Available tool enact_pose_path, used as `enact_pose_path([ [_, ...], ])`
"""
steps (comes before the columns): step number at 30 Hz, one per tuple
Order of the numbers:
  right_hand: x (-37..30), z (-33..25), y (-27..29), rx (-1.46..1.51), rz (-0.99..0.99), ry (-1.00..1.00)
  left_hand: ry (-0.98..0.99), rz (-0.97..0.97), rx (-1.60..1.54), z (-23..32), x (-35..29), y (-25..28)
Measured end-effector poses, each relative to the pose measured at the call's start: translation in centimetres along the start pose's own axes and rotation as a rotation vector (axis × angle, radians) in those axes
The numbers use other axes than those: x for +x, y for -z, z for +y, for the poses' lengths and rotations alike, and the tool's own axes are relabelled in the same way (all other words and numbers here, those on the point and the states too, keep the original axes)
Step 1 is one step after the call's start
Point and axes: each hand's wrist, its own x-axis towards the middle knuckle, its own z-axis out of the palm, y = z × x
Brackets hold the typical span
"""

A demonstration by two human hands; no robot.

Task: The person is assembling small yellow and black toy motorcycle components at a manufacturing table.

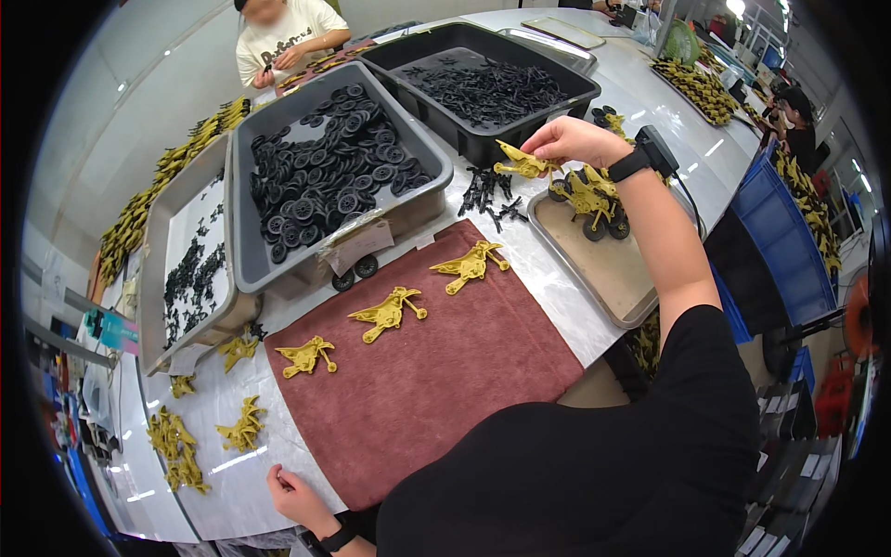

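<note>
My right hand (577, 142) is raised over the tray at the right, its thumb and fingers closed on a yellow plastic toy motorcycle body (522, 162). Just below it, yellow toy motorcycles with black wheels (594, 197) are heaped on the beige tray (568, 239). On the reddish-brown cloth (418, 399) three yellow motorcycle bodies (388, 314) lie in a slanting row. My left hand (302, 501) hovers by the table's near edge, left of the cloth, with its fingers curled in and nothing visible in them. A loose yellow body (241, 424) lies nearest to it.
Ahead stand a grey bin (436, 190) of black wheels, a black bin (589, 91) of small black parts and a pale bin (148, 306) at the left. Loose black parts (487, 195) lie beside the cloth. Across the table a person (288, 37) works; blue crates (789, 241) stand right.
</note>
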Motion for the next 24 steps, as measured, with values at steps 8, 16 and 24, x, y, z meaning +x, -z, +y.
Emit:
enact_pose_path([
  [8,-1.9,-2.8,-1.8,0.005,-0.031,0.072,0.012,-0.008,0.016,-0.3,0.0,0.0],
  [16,-2.9,-4.0,-2.7,0.091,-0.114,0.135,0.044,-0.027,0.047,0.7,0.1,0.2],
  [24,-4.1,-5.0,-3.5,0.163,-0.138,0.174,-0.003,-0.002,0.046,0.7,0.1,0.2],
])
